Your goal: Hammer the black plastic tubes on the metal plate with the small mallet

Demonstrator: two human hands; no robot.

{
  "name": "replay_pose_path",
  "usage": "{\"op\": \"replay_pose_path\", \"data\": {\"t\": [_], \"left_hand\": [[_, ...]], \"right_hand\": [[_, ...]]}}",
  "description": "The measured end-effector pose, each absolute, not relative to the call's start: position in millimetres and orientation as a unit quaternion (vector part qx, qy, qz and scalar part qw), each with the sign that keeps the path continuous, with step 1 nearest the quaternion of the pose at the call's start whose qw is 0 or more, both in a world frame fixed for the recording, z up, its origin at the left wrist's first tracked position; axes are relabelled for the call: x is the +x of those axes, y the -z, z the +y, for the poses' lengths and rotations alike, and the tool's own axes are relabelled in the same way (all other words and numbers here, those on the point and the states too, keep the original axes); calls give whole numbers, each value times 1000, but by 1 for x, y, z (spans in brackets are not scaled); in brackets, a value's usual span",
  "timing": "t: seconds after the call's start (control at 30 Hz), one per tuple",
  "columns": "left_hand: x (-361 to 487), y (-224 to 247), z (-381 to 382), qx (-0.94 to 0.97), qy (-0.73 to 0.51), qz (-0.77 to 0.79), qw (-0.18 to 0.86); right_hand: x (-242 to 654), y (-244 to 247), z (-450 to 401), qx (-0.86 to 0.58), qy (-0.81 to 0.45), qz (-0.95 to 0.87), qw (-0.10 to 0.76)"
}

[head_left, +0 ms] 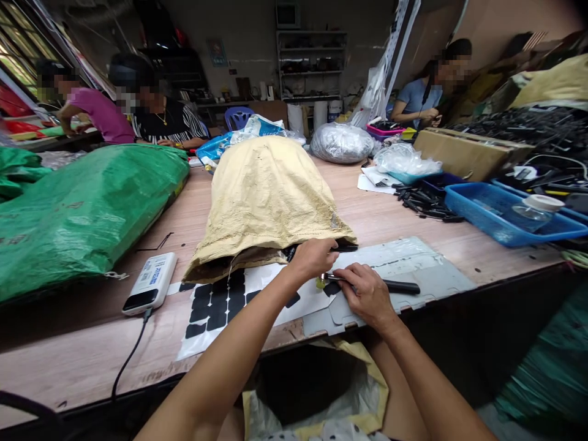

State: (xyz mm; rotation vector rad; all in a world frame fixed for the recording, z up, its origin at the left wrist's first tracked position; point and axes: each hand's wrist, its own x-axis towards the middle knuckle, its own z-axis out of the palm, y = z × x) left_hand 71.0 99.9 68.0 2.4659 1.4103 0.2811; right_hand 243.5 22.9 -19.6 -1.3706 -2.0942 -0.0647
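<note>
My right hand (pixel 367 293) is wrapped round a black-handled tool (pixel 402 286) with a metal shaft and a yellow-green end, held low over the table edge. Close beside it, my left hand (pixel 313 258) has its fingers curled at the mouth of a tan woven sack (pixel 271 190). A dark piece (pixel 346 248) shows by its fingertips; whether they grip it is hidden. Beneath both hands lie a white sheet of black rounded stickers (pixel 218 306) and a grey board (pixel 413 263).
A green sack (pixel 92 208) and a white power bank (pixel 150 283) with a cable lie left. Right are black parts (pixel 427 205), a blue tray (pixel 505 223) with a jar (pixel 533 211), and a cardboard box (pixel 463 153). An open sack (pixel 381 392) sits at my lap. Several people sit beyond.
</note>
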Motion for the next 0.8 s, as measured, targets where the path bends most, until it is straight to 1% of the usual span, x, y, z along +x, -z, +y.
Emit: {"op": "replay_pose_path", "data": {"t": [0.1, 0.2, 0.37, 0.47, 0.6, 0.67, 0.8], "left_hand": [[99, -51, 123, 858, -66, 495, 118], [114, -43, 129, 855, -56, 505, 102], [107, -51, 121, 846, -76, 519, 99], [76, -67, 103, 822, -140, 541, 106], [18, -76, 65, 774, -304, 533, 156], [-6, -66, 46, 754, -332, 534, 192], [-28, -28, 18, 698, -331, 591, 233]], "right_hand": [[244, 19, 24, -520, 21, -794, 315], [244, 20, 24, -519, 19, -795, 314], [244, 20, 24, -522, 25, -795, 309], [244, 19, 23, -521, 20, -795, 309], [243, 19, 23, -525, 17, -792, 312], [244, 20, 23, -526, 23, -790, 315], [244, 21, 22, -534, 54, -783, 315]]}}
